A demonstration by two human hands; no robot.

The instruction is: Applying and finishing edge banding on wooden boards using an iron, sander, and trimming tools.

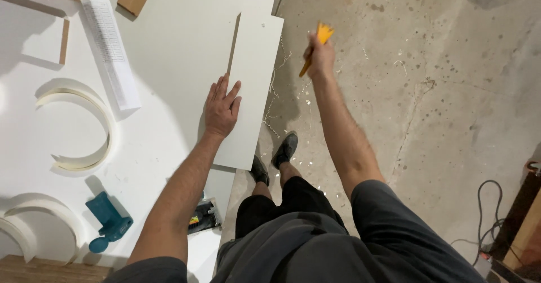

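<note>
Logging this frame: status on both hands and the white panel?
Left hand flat on white panel, which overhangs the table edge. Right hand grips yellow-handled tool over the floor, clear of panel. Nothing between them.

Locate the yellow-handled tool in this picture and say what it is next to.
In the head view, the yellow-handled tool is gripped in the right hand, raised over the concrete floor just right of the white panel that the left hand presses.
</note>
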